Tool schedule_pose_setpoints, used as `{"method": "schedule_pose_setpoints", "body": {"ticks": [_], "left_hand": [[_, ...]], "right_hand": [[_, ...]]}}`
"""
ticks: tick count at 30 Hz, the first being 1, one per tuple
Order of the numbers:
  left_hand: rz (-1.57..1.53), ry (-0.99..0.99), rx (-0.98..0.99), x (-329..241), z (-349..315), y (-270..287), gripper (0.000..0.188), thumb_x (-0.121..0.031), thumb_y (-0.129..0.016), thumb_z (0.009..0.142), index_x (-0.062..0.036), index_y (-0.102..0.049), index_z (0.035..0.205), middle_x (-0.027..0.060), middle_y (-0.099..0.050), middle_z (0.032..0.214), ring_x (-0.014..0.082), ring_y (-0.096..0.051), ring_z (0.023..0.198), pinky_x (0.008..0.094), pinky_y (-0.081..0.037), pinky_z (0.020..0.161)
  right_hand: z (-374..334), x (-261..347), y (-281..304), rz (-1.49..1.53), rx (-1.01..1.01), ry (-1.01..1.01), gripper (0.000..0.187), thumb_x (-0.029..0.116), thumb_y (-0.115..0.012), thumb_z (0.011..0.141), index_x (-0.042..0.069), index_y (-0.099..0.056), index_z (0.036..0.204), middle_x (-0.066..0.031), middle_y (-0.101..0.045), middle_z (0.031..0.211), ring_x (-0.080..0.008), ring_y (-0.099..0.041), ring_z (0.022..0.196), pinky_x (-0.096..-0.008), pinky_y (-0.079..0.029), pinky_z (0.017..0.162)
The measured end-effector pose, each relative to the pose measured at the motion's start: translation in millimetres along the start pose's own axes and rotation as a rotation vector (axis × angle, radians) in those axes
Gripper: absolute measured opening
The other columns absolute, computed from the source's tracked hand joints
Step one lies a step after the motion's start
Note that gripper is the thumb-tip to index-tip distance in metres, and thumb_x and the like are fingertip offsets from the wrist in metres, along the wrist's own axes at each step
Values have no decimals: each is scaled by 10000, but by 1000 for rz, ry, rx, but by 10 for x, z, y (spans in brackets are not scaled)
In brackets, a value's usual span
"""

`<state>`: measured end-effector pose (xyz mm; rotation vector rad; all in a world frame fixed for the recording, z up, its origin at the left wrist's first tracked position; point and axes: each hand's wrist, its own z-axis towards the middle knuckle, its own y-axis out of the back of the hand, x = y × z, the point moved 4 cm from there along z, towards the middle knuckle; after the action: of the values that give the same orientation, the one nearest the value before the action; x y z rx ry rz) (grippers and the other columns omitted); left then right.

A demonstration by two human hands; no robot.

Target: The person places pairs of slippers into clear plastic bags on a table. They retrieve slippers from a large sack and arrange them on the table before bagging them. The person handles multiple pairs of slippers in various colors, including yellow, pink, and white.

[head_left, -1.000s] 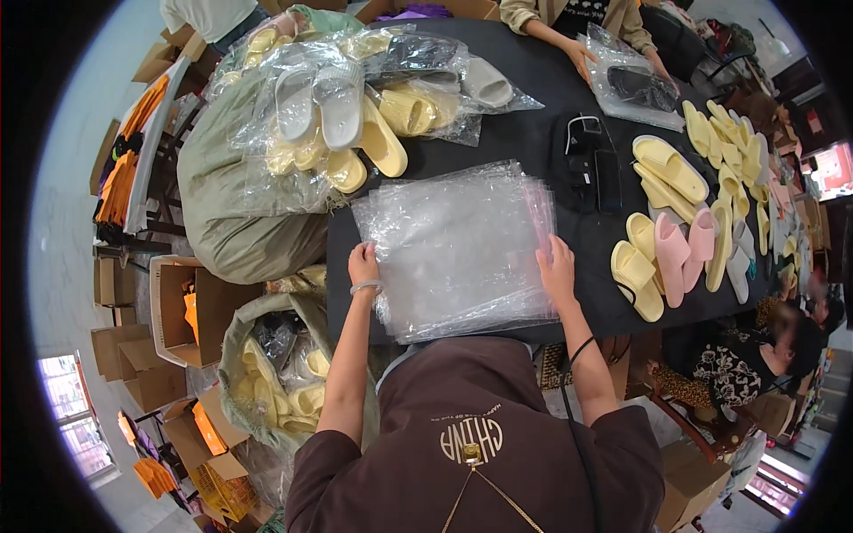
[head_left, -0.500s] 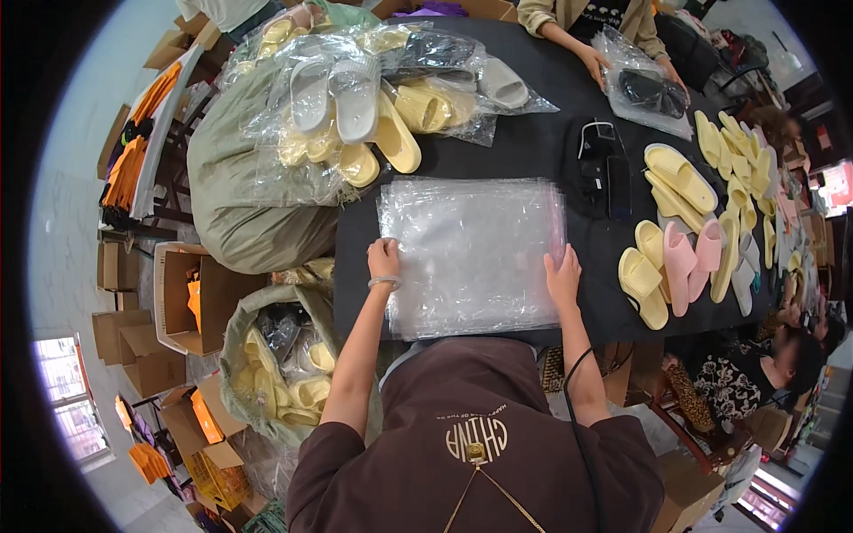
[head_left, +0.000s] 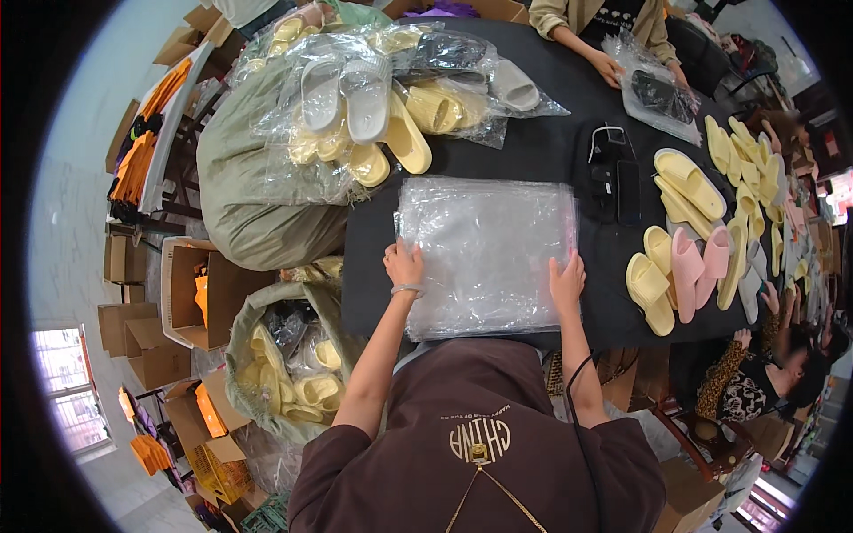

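A flat stack of clear plastic bags (head_left: pixel 489 253) lies on the black tabletop straight in front of me. My left hand (head_left: pixel 405 264), with a bracelet at the wrist, grips the stack's left edge, its fingers curled around the side. On the opposite edge, my right hand (head_left: pixel 566 280) holds the bags with the thumb on top; some of its fingertips are hidden below the edge. Beyond my right hand lie a black phone (head_left: pixel 628 191) and a black device with a pale loop (head_left: pixel 609 142).
Bagged grey and yellow slippers (head_left: pixel 409 133) are piled far left, beside a big green sack (head_left: pixel 258 178). An open sack of slippers (head_left: pixel 298 364) stands at my left. Loose yellow and pink slippers (head_left: pixel 687 266) lie right. Across the table, a co-worker's hands hold a bagged black slipper (head_left: pixel 657 93).
Both my hands have moved slightly inward, and the stack's left and right edges look more even. My view has shifted a little. A seated person's hands at the right now reach toward the table edge.
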<state>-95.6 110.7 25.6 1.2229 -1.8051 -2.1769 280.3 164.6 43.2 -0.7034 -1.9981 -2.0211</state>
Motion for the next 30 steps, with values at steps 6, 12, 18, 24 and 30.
{"method": "schedule_pose_setpoints", "body": {"ticks": [6,12,18,24,30], "left_hand": [[18,179,-1,68,-34,130,461,-321,-587,844,-29,-541,1198,197,-519,1158,377,-487,1082,455,-422,890],[23,84,55,25,-120,228,419,-275,-623,824,-16,-565,1148,192,-528,1134,367,-506,1065,438,-440,876],[-44,62,-20,62,-240,315,250,-214,-651,797,-29,-592,955,160,-561,1027,333,-544,985,420,-455,832],[-98,133,69,80,-303,410,189,-189,-647,794,-28,-551,809,140,-561,898,312,-556,885,428,-462,762],[83,-137,-221,-91,-222,545,302,-172,-640,792,-16,-568,1040,170,-590,1043,333,-567,986,417,-467,837]], "right_hand": [[-45,-17,67,-5,18,-18,669,367,-569,856,6,-336,1369,-209,-404,1348,-406,-419,1181,-487,-359,972],[-95,11,74,-19,40,-43,664,353,-566,862,12,-327,1379,-209,-415,1325,-394,-407,1199,-470,-348,989],[-98,-69,32,-39,-3,21,648,335,-579,855,19,-342,1369,-210,-429,1290,-389,-431,1162,-467,-370,959],[-163,40,155,-65,103,-40,620,319,-583,855,36,-360,1360,-217,-412,1300,-394,-423,1167,-473,-366,963],[-177,209,206,-235,-148,184,533,282,-573,864,41,-428,1317,-224,-355,1358,-387,-376,1219,-505,-306,1011]]}}
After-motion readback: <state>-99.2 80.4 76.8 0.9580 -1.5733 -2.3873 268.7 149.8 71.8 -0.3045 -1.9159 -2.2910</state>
